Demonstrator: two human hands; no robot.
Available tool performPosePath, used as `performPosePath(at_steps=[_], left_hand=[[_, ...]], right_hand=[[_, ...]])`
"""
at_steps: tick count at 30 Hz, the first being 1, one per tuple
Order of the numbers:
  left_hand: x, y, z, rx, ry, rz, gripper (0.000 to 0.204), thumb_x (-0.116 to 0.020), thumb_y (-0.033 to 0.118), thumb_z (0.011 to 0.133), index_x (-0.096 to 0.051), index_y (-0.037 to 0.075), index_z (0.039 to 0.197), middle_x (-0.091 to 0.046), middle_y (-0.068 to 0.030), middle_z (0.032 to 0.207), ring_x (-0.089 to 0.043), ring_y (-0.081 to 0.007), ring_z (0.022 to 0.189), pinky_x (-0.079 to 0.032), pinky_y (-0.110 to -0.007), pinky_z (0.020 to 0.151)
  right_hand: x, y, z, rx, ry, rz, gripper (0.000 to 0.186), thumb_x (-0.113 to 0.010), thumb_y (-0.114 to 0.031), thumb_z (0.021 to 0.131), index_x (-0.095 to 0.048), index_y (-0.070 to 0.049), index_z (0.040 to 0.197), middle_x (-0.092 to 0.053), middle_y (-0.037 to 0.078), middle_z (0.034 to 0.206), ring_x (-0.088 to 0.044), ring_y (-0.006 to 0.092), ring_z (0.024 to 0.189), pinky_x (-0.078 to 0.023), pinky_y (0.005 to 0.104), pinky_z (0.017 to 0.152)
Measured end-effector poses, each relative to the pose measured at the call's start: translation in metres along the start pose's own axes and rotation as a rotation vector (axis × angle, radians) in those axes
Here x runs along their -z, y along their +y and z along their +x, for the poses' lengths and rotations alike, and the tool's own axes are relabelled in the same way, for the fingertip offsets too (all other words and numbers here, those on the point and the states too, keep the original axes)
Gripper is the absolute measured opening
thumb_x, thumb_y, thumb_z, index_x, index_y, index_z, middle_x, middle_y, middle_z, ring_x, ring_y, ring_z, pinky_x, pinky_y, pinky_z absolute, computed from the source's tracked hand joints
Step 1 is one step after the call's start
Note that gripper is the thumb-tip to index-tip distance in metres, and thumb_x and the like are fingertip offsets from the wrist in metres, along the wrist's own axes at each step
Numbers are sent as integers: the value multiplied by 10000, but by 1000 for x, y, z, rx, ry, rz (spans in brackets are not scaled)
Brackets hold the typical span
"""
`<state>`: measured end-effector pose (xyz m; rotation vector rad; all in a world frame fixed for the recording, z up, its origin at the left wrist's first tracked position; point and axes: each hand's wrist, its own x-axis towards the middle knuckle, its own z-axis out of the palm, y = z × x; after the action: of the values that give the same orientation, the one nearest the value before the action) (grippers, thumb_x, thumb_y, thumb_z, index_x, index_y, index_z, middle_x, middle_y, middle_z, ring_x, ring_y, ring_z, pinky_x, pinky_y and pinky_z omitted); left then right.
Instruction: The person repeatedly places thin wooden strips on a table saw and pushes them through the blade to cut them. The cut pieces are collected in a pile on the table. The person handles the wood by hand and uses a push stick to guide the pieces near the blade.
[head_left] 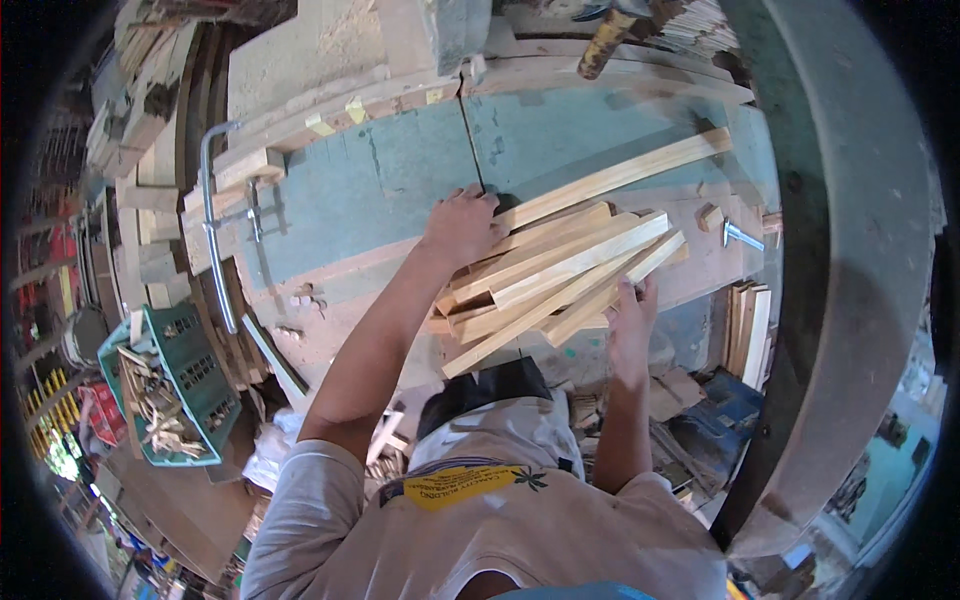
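Observation:
A loose pile of pale wooden strips (575,262) lies fanned out on the near side of a worn blue-green worktable (350,190). My left hand (463,226) is at the pile's upper left, its fingers curled at the near end of a long wooden strip (640,178) that slants away to the right. Part of that end is hidden by the fingers. At the pile's lower right, my right hand (632,308) grips the edge of a shorter strip (600,300) between thumb and fingers. A narrow dark slot (472,145) runs through the tabletop beyond my left hand.
A metal clamp (212,220) sits at the table's left edge. Calipers (742,236) lie at the right beside a small wood block (710,217). A green crate (195,375) of offcuts stands left. A large grey beam (850,250) rises close on the right.

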<state>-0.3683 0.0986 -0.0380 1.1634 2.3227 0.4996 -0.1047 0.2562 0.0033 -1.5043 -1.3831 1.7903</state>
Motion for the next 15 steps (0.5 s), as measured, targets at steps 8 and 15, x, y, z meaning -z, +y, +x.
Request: performPosePath(at_steps=[8, 15], left_hand=[[6, -7, -1, -47, -61, 72, 330, -624, 293, 982, -690, 14, 1144, -674, -226, 1237, -675, -442, 1145, -574, -533, 1000], [53, -39, -39, -154, -49, -43, 319, -555, 266, 1025, -668, -16, 1122, -704, -270, 1119, -653, -495, 1064, -538, -515, 998]], right_hand=[[-1, 23, 13, 44, 42, 125, 573, -628, -157, 1082, -378, -46, 1586, -579, 128, 1332, -661, 238, 1154, -642, 435, 907], [12, 52, 31, 12, 109, 398, 413, -623, -185, 1081, -484, -55, 1447, -627, 99, 1283, -676, 212, 1116, -615, 383, 845]])
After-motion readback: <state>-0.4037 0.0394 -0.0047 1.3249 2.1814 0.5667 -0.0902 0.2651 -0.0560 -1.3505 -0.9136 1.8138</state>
